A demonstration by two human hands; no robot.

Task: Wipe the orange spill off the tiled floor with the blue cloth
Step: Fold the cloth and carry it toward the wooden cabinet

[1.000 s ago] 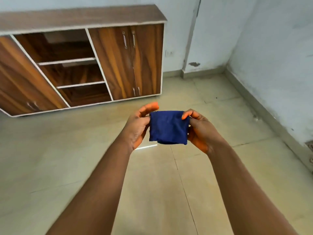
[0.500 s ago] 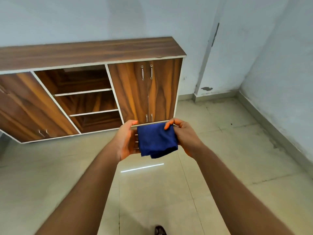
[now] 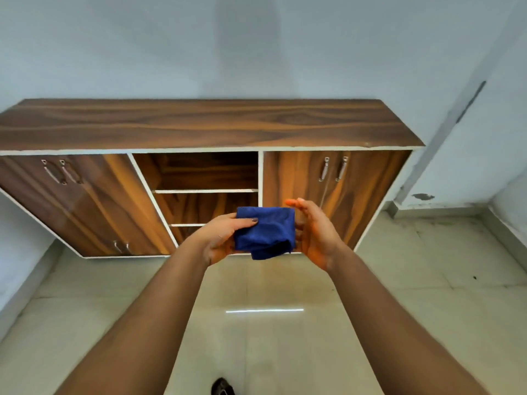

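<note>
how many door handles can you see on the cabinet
6. Two at the top of the left doors, two at their bottom, two at the top of the right doors. Hands may hide more.

Both arms outstretched, left hand [image 3: 221,239] pinching, right hand [image 3: 313,238] cupped with straight fingers.

Wooden cabinet [image 3: 199,126] against pale wall [image 3: 256,47]

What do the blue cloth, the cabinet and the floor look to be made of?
The blue cloth looks like soft, matte fabric, maybe microfibre: it folds and sags between the hands. The cabinet looks like glossy wood-grain laminate with white edging rather than solid wood. The floor appears to be polished beige tile, with grout lines and a mirrored light streak.
</note>
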